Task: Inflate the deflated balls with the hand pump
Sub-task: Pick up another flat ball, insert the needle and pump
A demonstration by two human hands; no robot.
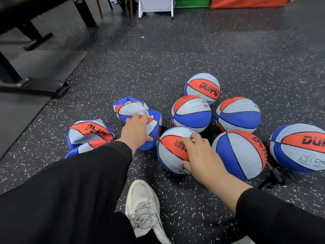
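Observation:
Red, blue and grey basketballs lie on the speckled black floor. Two are deflated and crumpled: one (pixel 130 108) in the middle and another (pixel 88 134) to its left. My left hand (pixel 135 131) lies on the middle deflated ball, fingers curled into its folds. My right hand (pixel 198 155) rests with spread fingers on a round inflated ball (pixel 170 155) just in front of me. Several more inflated balls (pixel 191 113) sit behind and to the right. A black hand pump (pixel 273 176) lies on the floor between two of the right-hand balls, partly hidden.
My white shoe (pixel 144 208) stands on the floor below the balls. A black metal frame (pixel 35 88) and a dark mat (pixel 44 64) are at the left. A white rack (pixel 155 6) and orange and green pads are at the far edge.

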